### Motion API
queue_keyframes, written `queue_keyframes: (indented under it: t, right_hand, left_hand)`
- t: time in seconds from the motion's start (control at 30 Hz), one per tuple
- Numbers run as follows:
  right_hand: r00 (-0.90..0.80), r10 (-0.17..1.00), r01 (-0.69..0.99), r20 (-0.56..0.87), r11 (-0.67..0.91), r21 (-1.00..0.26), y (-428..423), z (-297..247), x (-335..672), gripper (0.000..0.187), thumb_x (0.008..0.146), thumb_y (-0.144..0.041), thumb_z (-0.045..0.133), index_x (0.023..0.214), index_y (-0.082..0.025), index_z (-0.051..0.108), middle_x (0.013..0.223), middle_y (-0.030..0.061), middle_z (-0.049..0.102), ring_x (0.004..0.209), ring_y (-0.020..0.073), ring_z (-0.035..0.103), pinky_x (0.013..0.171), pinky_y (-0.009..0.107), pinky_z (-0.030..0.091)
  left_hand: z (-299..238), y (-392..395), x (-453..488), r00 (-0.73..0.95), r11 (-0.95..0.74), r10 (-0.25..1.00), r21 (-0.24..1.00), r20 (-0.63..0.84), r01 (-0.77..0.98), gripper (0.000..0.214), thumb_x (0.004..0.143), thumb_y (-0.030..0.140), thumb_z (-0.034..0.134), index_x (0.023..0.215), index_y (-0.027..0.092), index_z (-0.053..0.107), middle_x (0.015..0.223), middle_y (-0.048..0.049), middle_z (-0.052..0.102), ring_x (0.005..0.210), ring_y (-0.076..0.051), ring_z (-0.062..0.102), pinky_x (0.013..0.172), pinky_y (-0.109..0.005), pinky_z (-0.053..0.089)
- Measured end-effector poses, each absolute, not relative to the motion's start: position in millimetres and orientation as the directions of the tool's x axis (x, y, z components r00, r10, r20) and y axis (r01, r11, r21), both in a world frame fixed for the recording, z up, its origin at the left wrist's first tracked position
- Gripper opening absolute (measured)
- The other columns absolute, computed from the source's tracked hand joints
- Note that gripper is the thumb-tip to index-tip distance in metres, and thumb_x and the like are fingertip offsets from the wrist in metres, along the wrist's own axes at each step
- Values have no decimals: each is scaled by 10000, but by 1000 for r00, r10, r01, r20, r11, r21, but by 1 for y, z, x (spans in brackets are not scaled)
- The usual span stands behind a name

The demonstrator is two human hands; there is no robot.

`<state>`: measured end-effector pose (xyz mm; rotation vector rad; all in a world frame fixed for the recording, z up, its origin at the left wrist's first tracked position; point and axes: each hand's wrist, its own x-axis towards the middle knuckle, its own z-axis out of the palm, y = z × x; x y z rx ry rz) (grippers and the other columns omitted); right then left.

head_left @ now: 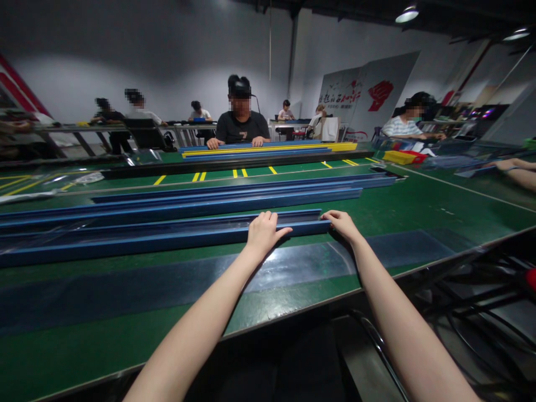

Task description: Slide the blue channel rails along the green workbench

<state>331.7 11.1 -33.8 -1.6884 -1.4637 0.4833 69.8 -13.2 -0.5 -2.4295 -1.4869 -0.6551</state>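
A long blue channel strip (176, 239) with raised sides lies across the green table (288, 301). My left hand (264, 231) grips its near wall close to the right end, fingers over the edge and thumb outside. At that right end, my right hand (341, 223) has its thumb and fingers closed round the corner; whether it pinches the wall or something small there is hidden. Between me and the channel, a long clear plastic sheet (167, 287) lies flat, with my forearms above it.
More blue channels (268, 202) lie just beyond, then a black strip (234, 164). A person (242, 120) sits opposite behind blue and yellow strips (343, 147). Yellow and red trays (397, 157) stand at the far right. Another person's hand (508, 164) reaches in from the right edge.
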Motion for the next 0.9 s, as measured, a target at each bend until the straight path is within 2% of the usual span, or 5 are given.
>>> queue_keyframes:
  t: [0.37,0.63,0.9]
  right_hand:
    - [256,942,606,215,17,-795,10,-32,331,295,658,-395,481,682,-170,670,690,41,664,614,133,541,577,235,396]
    - [254,941,610,224,24,-792,10,-33,331,303,654,-389,474,691,-166,677,707,45,662,644,140,545,596,241,400]
    - [249,940,629,232,25,-777,10,-33,331,313,669,-391,467,707,-168,683,711,43,667,614,132,546,595,243,407]
  left_hand:
    - [-1,-13,70,380,-449,804,47,456,892,441,790,588,447,860,164,545,879,-79,587,863,-204,546,639,-257,398]
    - [-1,-14,70,373,-447,796,48,477,893,442,781,582,467,855,154,548,903,-89,580,896,-211,517,653,-261,400]
    - [-3,-12,71,365,-432,798,33,479,901,485,775,609,445,837,141,557,842,-101,595,856,-224,529,705,-293,390]
